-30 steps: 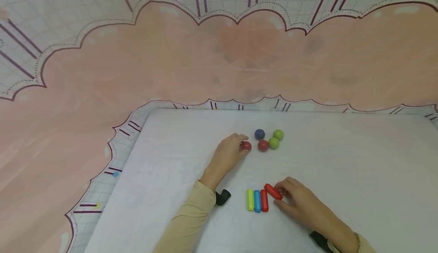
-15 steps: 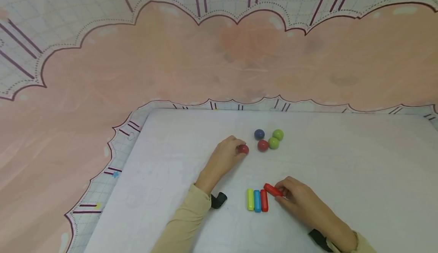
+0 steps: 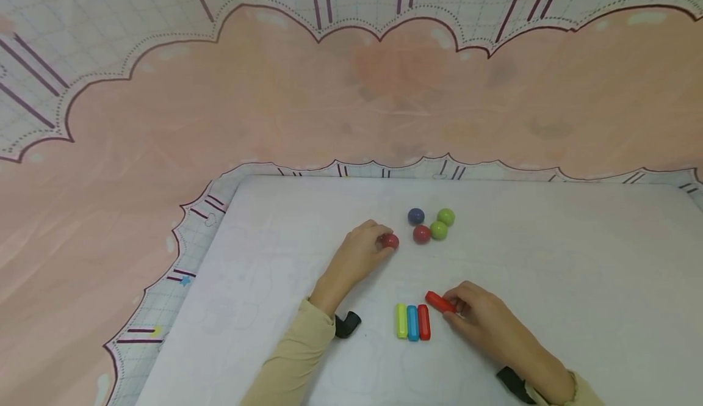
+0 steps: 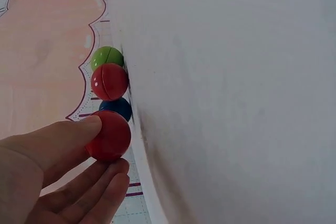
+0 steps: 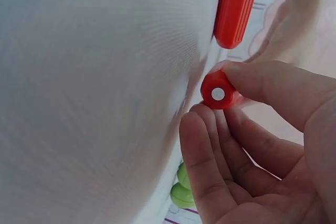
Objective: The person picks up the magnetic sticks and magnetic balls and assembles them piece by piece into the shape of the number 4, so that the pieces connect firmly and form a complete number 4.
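Observation:
My left hand [image 3: 354, 256] pinches a glossy red ball [image 4: 111, 137] between thumb and fingers, just left of the other balls. In the head view my right hand [image 3: 486, 314] holds a short red rod [image 3: 439, 301] at a slant; the right wrist view shows its end with a white dot, gripped by thumb and fingertips. Beside it three rods lie side by side: a yellow-green rod [image 3: 402, 321], a blue rod [image 3: 413, 323] and another red rod [image 3: 424, 322]. Behind them sit a second red ball [image 3: 421, 234], a blue ball [image 3: 415, 216] and two green balls [image 3: 439, 230].
The balls and rods lie on a white tabletop [image 3: 549, 253]. A patterned peach and white cloth [image 3: 329, 107] shows beyond its far and left edges. Black wrist straps [image 3: 347, 325] sit at both cuffs.
My left hand has drawn its red ball slightly left and nearer, away from the other balls. The right hand's red rod has shifted slightly away from the row of rods.

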The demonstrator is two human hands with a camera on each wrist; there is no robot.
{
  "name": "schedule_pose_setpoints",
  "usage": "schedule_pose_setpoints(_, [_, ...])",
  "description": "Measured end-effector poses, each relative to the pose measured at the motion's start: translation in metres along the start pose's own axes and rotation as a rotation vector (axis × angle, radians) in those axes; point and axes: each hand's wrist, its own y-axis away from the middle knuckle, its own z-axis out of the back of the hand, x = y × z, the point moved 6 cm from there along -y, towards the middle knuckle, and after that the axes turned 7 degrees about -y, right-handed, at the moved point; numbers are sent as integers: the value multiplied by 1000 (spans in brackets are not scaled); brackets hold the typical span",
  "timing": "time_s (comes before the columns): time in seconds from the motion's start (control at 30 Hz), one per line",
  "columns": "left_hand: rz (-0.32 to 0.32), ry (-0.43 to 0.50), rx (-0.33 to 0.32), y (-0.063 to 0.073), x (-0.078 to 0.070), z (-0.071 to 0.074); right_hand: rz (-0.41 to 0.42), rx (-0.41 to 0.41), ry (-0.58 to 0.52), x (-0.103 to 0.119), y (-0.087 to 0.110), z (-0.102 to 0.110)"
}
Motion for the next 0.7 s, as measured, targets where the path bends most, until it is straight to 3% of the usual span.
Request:
schedule_pose_setpoints(0.2, [-17, 48, -11, 4, -3, 6, 25, -22, 17, 1, 0, 4])
schedule_pose_setpoints(0.7, [-76, 132, -36, 19, -9, 16, 10, 12, 15, 6, -5, 10])
